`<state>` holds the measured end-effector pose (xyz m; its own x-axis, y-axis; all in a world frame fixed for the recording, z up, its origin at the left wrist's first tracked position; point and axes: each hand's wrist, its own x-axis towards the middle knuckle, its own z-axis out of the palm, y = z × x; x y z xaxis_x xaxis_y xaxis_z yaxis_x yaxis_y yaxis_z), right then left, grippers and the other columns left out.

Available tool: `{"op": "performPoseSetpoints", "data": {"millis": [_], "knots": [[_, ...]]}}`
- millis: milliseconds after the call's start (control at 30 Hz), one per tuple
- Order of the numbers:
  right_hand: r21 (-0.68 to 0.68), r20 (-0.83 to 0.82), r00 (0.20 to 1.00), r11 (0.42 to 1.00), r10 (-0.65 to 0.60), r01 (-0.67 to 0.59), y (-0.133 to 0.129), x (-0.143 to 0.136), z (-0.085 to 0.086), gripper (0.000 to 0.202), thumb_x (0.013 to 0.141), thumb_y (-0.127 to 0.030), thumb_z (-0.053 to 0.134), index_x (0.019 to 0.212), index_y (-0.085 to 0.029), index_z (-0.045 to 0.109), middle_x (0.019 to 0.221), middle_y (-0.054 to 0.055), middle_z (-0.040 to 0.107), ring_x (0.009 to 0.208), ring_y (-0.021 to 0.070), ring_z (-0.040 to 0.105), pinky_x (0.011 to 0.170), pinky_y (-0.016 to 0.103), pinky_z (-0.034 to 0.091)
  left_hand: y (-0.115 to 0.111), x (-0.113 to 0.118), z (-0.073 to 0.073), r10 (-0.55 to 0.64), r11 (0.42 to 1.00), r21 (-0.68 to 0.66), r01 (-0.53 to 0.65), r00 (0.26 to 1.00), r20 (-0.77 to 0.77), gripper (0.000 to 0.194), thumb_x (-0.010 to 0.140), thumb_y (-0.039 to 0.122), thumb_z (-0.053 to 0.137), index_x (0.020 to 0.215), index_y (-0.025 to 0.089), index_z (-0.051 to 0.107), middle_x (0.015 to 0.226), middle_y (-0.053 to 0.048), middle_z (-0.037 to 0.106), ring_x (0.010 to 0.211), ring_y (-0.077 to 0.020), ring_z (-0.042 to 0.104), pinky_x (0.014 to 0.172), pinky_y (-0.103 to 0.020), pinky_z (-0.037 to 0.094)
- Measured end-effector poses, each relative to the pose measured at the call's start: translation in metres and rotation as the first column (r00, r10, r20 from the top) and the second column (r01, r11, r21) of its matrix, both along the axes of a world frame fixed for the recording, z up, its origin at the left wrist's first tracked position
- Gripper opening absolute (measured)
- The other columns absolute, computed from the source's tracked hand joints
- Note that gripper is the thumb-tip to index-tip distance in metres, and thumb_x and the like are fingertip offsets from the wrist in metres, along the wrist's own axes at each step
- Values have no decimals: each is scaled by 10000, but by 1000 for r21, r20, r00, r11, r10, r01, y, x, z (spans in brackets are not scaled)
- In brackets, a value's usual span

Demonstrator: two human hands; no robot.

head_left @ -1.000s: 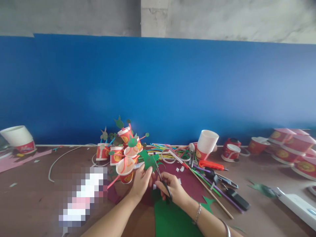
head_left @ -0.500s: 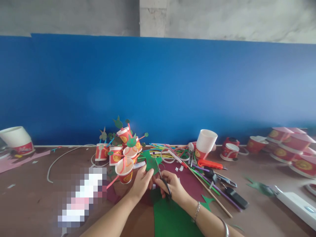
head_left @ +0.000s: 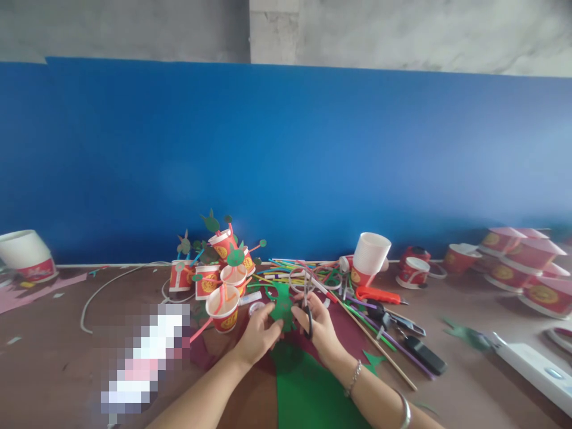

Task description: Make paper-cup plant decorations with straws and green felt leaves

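My left hand (head_left: 260, 332) pinches the left edge of a small cut piece of green paper (head_left: 282, 307). Black-handled scissors (head_left: 307, 322) are held in my right hand (head_left: 318, 328), blades pointing up and away, just right of the green piece. The fingertips of that hand come close to the piece's right edge; whether they touch it I cannot tell. Below both hands lies a large green sheet (head_left: 313, 393), partly over a dark red sheet (head_left: 353, 333).
Red paper cups with straws and green cutouts (head_left: 223, 307) stand at left. Behind my hands lie loose straws (head_left: 286, 271). To the right are a white cup (head_left: 370, 256), an orange cutter (head_left: 379, 295), keys (head_left: 420, 351), a wooden stick (head_left: 379, 345) and stacked cups (head_left: 531, 268).
The green piece has turned and moved slightly right between my hands. The scissors have swung away from it, their blades now more upright, and a green curl shows behind the left hand.
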<state>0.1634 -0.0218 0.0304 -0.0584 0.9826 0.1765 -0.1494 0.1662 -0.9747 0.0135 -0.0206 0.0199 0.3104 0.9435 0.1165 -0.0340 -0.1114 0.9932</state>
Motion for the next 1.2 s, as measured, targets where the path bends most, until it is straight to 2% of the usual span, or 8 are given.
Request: {"op": "performPoseSetpoints", "data": {"millis": [133,300,367,500,567,667,900,1200], "knots": [[12,-64,996,998,-58,59,-1,-2,-1,284,688,-296,678,881,-202,493,621,-74,436,472,52,341,417,169,276,0,2,-6,-74,996,45,75,997,-23,152,719,257,599,706,180,469,588,63,488,411,-50,437,423,-186,364],[23,-94,988,992,-122,125,1,-2,-5,232,700,-277,664,807,-209,470,599,-82,416,481,58,347,440,172,300,5,2,-4,64,998,5,-64,997,48,230,746,350,585,689,191,428,449,110,412,296,-30,336,333,-163,266],[11,-103,984,989,-145,147,2,0,-6,238,703,-286,666,794,-212,459,590,-85,420,467,57,336,431,173,294,6,2,-4,86,996,-21,-84,995,58,270,741,394,594,693,188,427,456,104,451,282,-23,332,322,-158,247],[-22,-128,978,987,-162,160,4,1,-6,259,711,-316,667,785,-220,438,585,-87,432,443,53,329,412,172,281,7,3,-7,-15,999,-34,15,1000,6,290,754,431,587,738,162,481,550,30,588,299,-27,376,319,-162,234],[-29,-120,981,988,-152,150,3,1,-5,269,711,-338,670,793,-221,443,594,-79,450,447,58,356,413,177,294,7,3,-8,13,1000,-19,-13,1000,1,288,773,435,560,739,161,478,551,23,594,304,-32,382,322,-165,237],[-39,-81,991,994,-106,103,1,0,-2,304,692,-361,691,845,-215,474,613,-61,484,498,84,442,442,192,338,6,3,-6,150,989,3,-151,988,38,278,791,436,528,750,177,439,539,40,580,307,-40,379,333,-172,253],[-138,51,983,976,177,-169,-2,-2,-6,334,688,-425,693,830,-182,512,548,-45,559,476,99,514,435,194,368,5,-3,1,347,933,76,-351,936,55,269,852,451,452,789,190,435,492,60,532,347,-77,403,410,-216,332],[-167,153,952,957,264,-239,-2,0,-7,338,704,-474,661,778,-165,546,467,-53,549,382,88,491,378,180,356,3,-3,0,325,943,60,-328,944,59,267,848,457,442,779,199,434,481,69,505,348,-93,405,409,-227,320]]}}
